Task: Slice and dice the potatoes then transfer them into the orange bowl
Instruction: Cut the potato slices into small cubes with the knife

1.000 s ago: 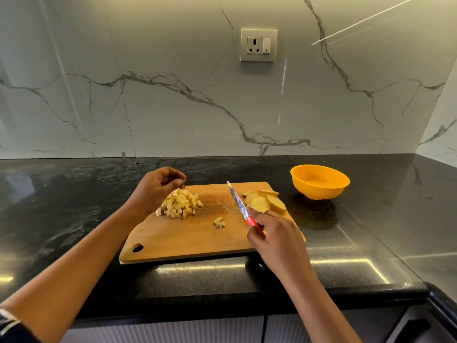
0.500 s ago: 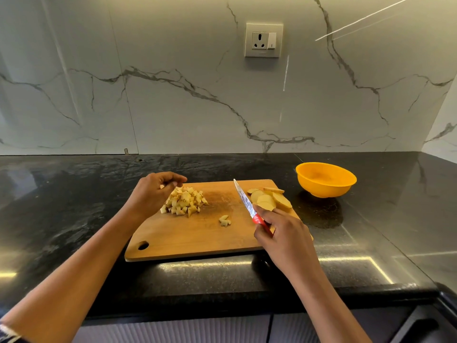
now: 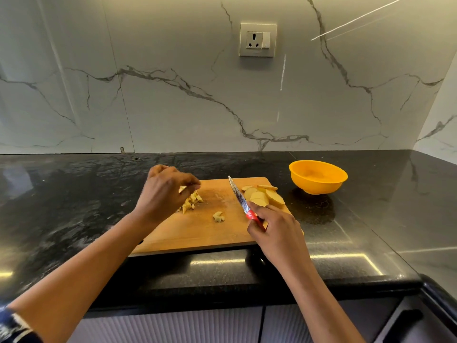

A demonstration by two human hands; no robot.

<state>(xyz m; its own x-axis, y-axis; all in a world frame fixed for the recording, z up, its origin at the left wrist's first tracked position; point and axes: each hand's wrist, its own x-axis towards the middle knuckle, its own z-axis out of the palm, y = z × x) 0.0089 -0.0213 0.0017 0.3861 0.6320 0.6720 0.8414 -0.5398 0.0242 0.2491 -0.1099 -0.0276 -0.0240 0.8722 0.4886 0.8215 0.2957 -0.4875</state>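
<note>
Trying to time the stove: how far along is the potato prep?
Done: a diced pile and a few loose cubes lie on the cutting board. In hand: the right hand grips the knife beside undiced slices; the left hand curls over the pile. Left: dice those slices and move everything to the orange bowl, where no potato shows.

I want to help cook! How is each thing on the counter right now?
Board: lying flat, potato on it.
Potato cubes: diced, piled on the board.
Potato slices: sliced, not yet diced.
Orange bowl: upright, empty.
Knife: blade pointing away, over the board.
Left hand: fingers curled over the potato cubes.
Right hand: grips the knife's red handle.
Wall socket: nothing plugged in.
</note>
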